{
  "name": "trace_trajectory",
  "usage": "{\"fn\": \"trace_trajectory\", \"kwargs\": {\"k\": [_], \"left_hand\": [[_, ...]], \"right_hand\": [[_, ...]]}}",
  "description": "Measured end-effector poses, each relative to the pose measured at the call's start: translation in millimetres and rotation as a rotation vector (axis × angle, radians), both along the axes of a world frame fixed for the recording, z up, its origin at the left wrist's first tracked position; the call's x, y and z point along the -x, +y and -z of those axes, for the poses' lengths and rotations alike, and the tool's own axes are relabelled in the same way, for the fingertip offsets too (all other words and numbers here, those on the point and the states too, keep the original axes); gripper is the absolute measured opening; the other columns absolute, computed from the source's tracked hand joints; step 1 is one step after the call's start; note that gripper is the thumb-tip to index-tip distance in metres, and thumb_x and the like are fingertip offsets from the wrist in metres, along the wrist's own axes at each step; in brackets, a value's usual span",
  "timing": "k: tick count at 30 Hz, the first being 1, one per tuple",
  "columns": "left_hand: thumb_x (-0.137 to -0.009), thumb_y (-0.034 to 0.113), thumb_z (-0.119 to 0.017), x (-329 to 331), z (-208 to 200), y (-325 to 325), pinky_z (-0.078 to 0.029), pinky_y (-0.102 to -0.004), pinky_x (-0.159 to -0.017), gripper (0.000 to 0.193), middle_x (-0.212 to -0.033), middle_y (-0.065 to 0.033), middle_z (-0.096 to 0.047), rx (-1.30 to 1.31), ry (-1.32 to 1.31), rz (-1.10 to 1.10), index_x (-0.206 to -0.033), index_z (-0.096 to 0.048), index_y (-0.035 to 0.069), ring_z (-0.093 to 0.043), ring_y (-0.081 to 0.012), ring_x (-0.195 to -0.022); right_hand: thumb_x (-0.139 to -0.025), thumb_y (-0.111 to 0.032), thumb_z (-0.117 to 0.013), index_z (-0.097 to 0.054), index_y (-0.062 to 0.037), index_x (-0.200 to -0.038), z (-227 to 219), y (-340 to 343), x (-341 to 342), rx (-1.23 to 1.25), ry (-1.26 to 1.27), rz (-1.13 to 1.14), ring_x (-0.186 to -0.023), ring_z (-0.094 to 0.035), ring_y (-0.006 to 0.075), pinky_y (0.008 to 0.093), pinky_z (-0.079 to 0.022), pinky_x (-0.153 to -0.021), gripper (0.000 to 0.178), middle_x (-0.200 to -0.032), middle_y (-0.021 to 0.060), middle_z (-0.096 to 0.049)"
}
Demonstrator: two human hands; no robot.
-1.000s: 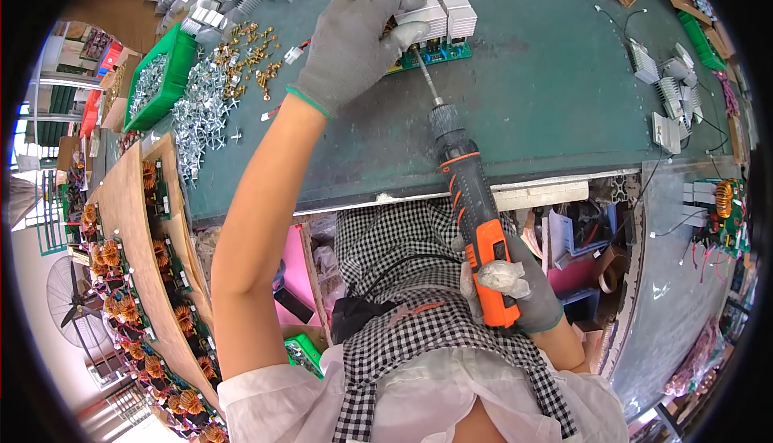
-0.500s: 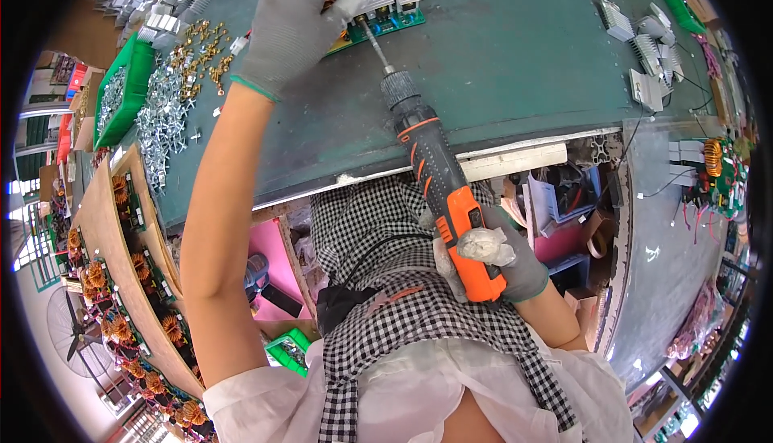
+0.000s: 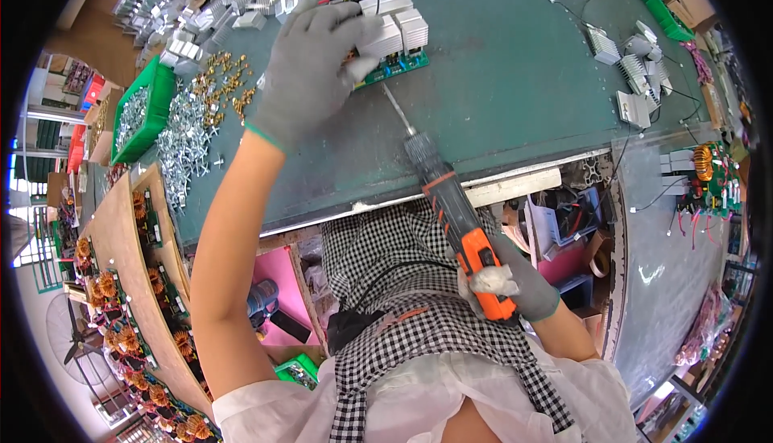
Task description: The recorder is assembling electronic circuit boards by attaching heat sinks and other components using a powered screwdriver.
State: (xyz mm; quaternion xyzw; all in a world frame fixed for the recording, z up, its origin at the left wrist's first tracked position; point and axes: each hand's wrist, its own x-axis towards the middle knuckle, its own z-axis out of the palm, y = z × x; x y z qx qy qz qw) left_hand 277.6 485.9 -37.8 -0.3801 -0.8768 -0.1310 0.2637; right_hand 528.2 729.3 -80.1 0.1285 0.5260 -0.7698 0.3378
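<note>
My left hand [image 3: 310, 72], in a grey glove, grips the left side of a green circuit board [image 3: 411, 64] with finned silver heat sinks [image 3: 382, 36] standing on it. Its fingers cover part of the board, and its thumb lies against the nearest heat sink. My right hand [image 3: 515, 278], gloved too, is closed around the orange end of a black and orange cordless screwdriver [image 3: 452, 209]. The long bit points up and left, its tip a little short of the board's near edge, apart from it. No screw can be made out on the tip.
Loose silver screws [image 3: 185, 149] and brass-coloured parts [image 3: 225, 80] lie left of the board, beside a green bin [image 3: 145, 109]. Heat sinks [image 3: 173, 16] pile up at the back left; others with wires [image 3: 632, 72] sit at right. Boards with copper coils [image 3: 105, 286] stand at lower left.
The screwdriver has drawn back from the board toward me and slightly right, so its bit no longer reaches in among the heat sinks. My left hand stays on the board.
</note>
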Motion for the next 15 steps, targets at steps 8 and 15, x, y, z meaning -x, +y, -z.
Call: {"fn": "trace_trajectory", "kwargs": {"k": [8,15], "left_hand": [[-0.074,0.019,-0.066,-37,9,11,-0.030,-0.0428,-0.115,0.026,-0.108,0.0022,-0.062,0.291,0.101,0.161,-0.100,-0.069,0.020,-0.053,-0.0197,-0.116],[-0.077,0.020,-0.067,-53,9,5,-0.041,-0.0412,-0.097,0.016,-0.089,-0.0015,-0.062,0.265,-0.055,0.012,-0.091,-0.065,0.013,-0.057,-0.0228,-0.099]], "right_hand": [[-0.078,-0.037,-0.077,-0.050,0.0010,-0.127,6,24,-18,0.118,0.039,-0.017,-0.085,-0.062,0.0153,0.0320,-0.051,-0.077,0.068,-0.095,0.0081,-0.063],[-0.072,-0.023,-0.078,-0.054,-0.0009,-0.119,-28,52,-13,-0.174,0.104,-0.050,-0.075,-0.053,0.0120,0.0305,-0.046,-0.066,0.058,-0.089,0.0046,-0.057]]}}
